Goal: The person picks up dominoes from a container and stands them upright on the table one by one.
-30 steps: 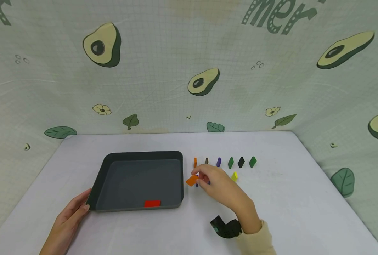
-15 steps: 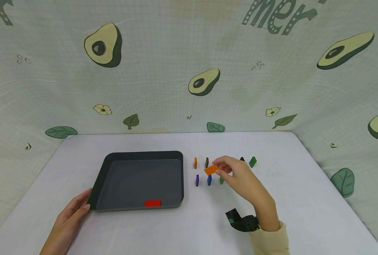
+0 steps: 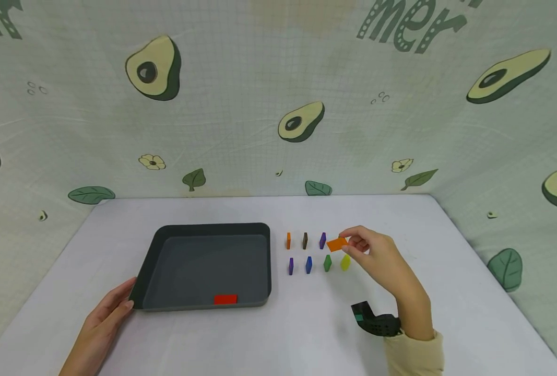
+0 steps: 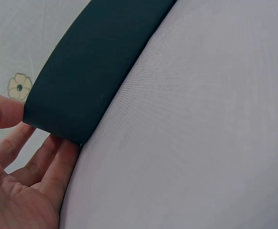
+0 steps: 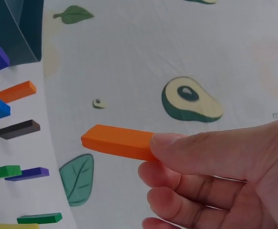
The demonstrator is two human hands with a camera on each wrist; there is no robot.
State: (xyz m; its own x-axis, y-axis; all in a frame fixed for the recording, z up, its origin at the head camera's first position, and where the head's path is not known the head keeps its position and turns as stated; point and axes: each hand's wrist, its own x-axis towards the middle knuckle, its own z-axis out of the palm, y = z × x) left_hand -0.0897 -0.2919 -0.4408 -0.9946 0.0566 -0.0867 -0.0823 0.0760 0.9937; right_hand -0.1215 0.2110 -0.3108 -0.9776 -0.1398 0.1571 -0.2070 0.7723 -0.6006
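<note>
Right hand: the right hand [image 3: 380,256] pinches the orange block [image 3: 337,244] at one end between thumb and fingers; the block hangs in the air, above the rows of small blocks, near the purple block [image 3: 322,240] of the far row.
Risk of slip: only one end is held, so I judge the block can turn or fall out of the pinch.
Risk of knocking: the standing pieces are just below; a low hand or a dropped block can tip the yellow block [image 3: 345,262] or the green block [image 3: 327,262].
Left hand: the left hand [image 3: 101,326] rests with straight fingers against the near left corner of the dark tray [image 3: 139,277] and grips nothing.
Around: a red block [image 3: 225,299] lies in the tray, near its front wall.
In the way: the two rows stand between the held block and the tray.
</note>
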